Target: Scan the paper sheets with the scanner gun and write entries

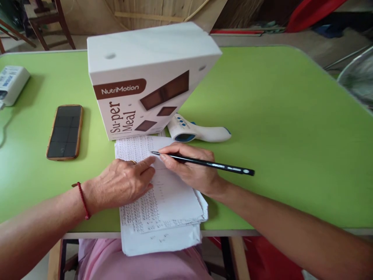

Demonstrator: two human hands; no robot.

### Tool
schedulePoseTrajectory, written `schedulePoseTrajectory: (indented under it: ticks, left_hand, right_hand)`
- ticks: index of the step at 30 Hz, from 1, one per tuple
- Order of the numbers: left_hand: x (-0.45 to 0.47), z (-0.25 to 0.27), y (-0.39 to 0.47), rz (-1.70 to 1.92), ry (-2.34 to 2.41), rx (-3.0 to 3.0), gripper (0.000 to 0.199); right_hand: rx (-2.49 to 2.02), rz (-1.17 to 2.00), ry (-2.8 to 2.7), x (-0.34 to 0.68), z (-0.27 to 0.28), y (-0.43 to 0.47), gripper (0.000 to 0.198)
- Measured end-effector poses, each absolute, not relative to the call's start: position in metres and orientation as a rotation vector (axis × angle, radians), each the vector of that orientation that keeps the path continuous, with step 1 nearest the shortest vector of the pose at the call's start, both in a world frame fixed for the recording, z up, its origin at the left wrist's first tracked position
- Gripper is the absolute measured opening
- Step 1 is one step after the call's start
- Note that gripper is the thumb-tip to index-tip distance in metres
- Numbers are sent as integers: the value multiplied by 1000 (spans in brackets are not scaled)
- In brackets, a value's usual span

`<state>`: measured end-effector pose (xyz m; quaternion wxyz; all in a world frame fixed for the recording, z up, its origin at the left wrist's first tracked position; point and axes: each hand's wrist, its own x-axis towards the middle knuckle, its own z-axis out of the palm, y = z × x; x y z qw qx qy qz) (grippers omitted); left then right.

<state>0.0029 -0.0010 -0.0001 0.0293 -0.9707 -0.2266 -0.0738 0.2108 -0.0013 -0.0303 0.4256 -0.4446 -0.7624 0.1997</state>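
My right hand [194, 165] pinches a black pencil [215, 164] with pale lettering along its barrel, its tip near the upper middle of a paper stack [177, 194]. Dense handwritten marks fill the left part of the top sheet, while much of its right part is plain. My left hand [128, 181] lies over the left side of the sheets, index finger stretched out close to the pencil tip and the other fingers loosely bent, holding nothing. The stack's near end hangs over the table's front edge, and its right corners are crumpled.
Behind the paper stands a white NutriMotion box [154, 77]. A white and blue handheld thermometer [201, 132] lies beside it. To the left are a phone [64, 132] in a brown case and a white device [13, 83] with a cable, all on the green table [276, 116].
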Motion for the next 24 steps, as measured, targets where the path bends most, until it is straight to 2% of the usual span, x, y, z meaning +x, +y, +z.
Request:
schedulePoseTrajectory:
  ticks: [24]
  left_hand:
    - [3, 1, -1, -207, -709, -2980, 23]
  right_hand:
    - [-1182, 430, -1923, 211, -29, 0, 9]
